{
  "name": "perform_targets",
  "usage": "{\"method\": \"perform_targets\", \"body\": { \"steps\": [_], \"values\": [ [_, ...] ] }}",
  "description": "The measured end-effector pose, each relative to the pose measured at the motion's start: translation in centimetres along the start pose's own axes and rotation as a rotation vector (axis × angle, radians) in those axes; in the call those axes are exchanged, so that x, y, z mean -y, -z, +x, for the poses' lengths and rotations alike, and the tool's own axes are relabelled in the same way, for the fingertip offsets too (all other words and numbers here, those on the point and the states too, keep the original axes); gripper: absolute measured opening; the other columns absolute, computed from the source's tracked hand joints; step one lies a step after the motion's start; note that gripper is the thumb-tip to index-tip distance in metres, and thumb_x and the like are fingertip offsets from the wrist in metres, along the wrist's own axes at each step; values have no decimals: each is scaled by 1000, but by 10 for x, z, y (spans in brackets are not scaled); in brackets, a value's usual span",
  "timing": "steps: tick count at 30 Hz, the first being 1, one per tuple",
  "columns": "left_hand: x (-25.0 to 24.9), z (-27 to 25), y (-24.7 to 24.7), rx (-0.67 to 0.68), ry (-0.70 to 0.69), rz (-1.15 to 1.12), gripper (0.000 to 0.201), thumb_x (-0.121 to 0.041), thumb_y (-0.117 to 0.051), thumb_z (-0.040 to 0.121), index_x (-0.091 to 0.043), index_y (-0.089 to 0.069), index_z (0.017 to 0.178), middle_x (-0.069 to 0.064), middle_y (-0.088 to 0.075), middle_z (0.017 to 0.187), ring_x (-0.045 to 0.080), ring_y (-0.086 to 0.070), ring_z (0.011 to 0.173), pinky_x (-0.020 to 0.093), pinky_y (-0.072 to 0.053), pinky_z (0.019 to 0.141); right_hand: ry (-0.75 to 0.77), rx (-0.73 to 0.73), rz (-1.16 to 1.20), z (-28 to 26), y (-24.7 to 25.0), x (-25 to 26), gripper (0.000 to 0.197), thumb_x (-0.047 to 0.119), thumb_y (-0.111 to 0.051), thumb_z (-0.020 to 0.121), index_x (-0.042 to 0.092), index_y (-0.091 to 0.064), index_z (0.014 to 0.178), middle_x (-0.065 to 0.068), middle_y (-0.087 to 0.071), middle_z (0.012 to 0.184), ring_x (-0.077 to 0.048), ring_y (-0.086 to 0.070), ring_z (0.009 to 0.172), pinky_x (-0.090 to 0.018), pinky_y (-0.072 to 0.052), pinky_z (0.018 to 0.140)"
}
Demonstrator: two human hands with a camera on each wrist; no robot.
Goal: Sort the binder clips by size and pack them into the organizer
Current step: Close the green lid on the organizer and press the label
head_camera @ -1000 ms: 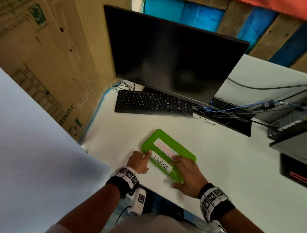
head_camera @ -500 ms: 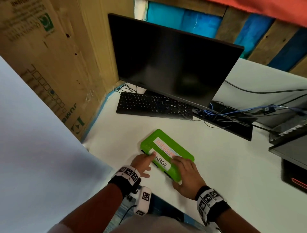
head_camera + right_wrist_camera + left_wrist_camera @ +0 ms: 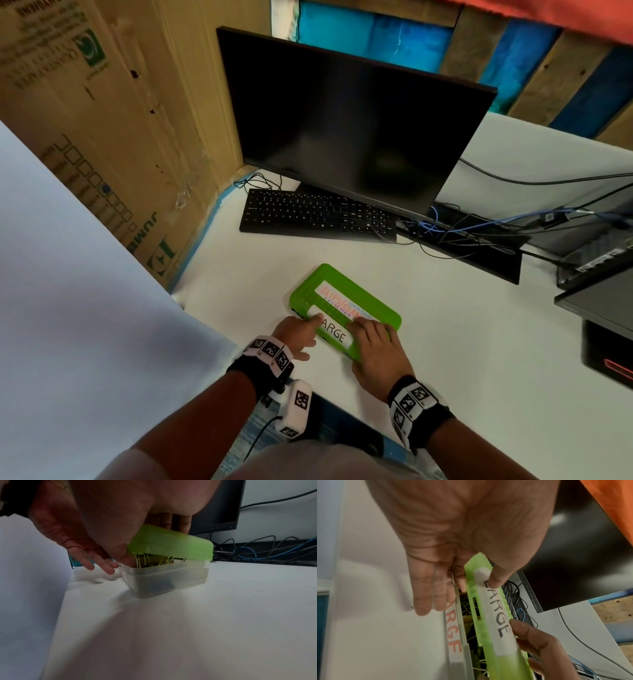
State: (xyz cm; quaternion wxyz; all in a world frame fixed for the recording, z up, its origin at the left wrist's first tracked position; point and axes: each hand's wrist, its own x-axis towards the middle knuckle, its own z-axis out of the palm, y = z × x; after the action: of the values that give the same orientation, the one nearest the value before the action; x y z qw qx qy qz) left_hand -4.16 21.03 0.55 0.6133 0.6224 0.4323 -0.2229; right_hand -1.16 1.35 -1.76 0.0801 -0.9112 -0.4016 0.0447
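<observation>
The organizer is a translucent box (image 3: 171, 577) with a green lid (image 3: 308, 284) labelled "LARGE", standing on the white desk near its front edge. The lid's near edge (image 3: 485, 642) is lifted a little off the box. Binder clips (image 3: 145, 561) with wire handles show in the gap (image 3: 467, 609). My left hand (image 3: 301, 330) pinches the lid's left near corner, thumb on the label and a finger under the edge (image 3: 477, 581). My right hand (image 3: 373, 339) holds the right near part, fingers on top and thumb under the rim (image 3: 149, 540).
A black keyboard (image 3: 318, 216) and monitor (image 3: 352, 126) stand behind the box. Tangled cables (image 3: 462, 229) and black devices (image 3: 599, 274) lie at the right. A cardboard box (image 3: 102, 120) and a white panel (image 3: 68, 308) wall off the left.
My left thumb has slid onto the label and now covers its "L". Both hands stay at the lid's near edge, and the box has not shifted on the desk.
</observation>
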Motion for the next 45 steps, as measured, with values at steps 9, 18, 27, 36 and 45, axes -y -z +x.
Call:
{"method": "perform_targets", "body": {
  "steps": [9,18,27,36,45],
  "values": [
    [7,0,-1,94,17,-109,44,-44,-61,85,-5,-59,106,18,-68,102,26,-69,91,38,-57,77,28,64,-65,0,-1,6,77,42,-73,52,21,-48,121,1,-58,119,-21,-54,105,-43,-50,90],
    [11,7,1,2,-22,-89,52,-46,-75,73,-3,-65,101,17,-69,98,21,-72,74,31,-60,63,56,63,-175,17,-1,15,73,37,-78,44,16,-60,111,-1,-63,107,-23,-61,93,-47,-53,80],
    [7,13,4,-8,52,-62,39,-43,-72,77,-11,-67,96,5,-69,92,17,-70,79,32,-59,62,106,48,-211,21,-5,11,66,36,-76,47,17,-65,110,1,-67,102,-22,-63,87,-45,-55,77],
    [-1,23,-9,-175,5,-3,81,-47,-78,64,-6,-36,120,11,-65,108,22,-71,75,39,-61,63,128,63,-221,30,2,0,64,33,-79,51,18,-62,111,2,-66,107,-21,-62,92,-45,-57,77],
    [-2,29,29,-268,-771,1060,83,-24,-76,72,-28,-29,140,-2,-10,155,25,-9,145,43,-24,115,-11,117,-98,66,17,13,44,45,-65,66,14,-65,98,-4,-65,108,-23,-65,98,-36,-58,77]
  ]
}}
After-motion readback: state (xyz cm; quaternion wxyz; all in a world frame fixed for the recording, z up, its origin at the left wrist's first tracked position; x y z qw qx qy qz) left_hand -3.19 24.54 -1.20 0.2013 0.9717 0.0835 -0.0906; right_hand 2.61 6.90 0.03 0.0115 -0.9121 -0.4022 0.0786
